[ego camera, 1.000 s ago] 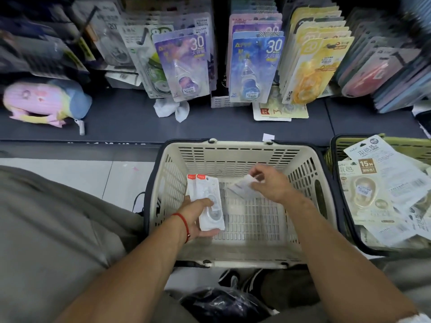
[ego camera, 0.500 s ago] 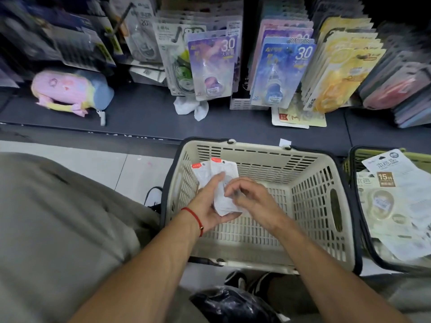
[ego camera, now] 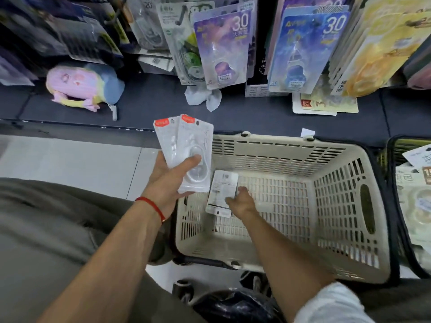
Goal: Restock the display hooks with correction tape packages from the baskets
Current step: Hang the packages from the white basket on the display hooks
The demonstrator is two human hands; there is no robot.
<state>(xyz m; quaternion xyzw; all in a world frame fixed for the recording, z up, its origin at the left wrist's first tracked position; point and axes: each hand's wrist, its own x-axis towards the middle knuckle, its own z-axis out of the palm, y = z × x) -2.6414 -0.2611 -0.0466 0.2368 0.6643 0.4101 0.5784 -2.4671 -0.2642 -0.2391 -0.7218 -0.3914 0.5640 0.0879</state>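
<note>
My left hand (ego camera: 171, 180) grips a small fanned stack of white correction tape packages (ego camera: 192, 150) with red tops, held up over the left rim of the cream basket (ego camera: 303, 145). Inside the basket, my right hand (ego camera: 241, 202) reaches down to one white package (ego camera: 222, 190) lying back-side up with its barcode showing; the fingertips touch its right edge. Whether the fingers pinch it is unclear. Full display hooks of purple packages (ego camera: 224, 45), blue packages (ego camera: 303, 47) and yellow packages (ego camera: 377, 50) hang above the dark shelf.
A second, green basket (ego camera: 396, 145) at the right edge holds several white packages (ego camera: 415, 190). A pink and blue plush pouch (ego camera: 81, 85) and crumpled tissue (ego camera: 203, 99) lie on the dark shelf (ego camera: 151, 108). A dark bag (ego camera: 233, 306) sits by my feet.
My left hand lifted the stack up and left, out over the basket rim. My right hand left the stack and dropped to a package on the basket floor. The view moved closer to the shelf.
</note>
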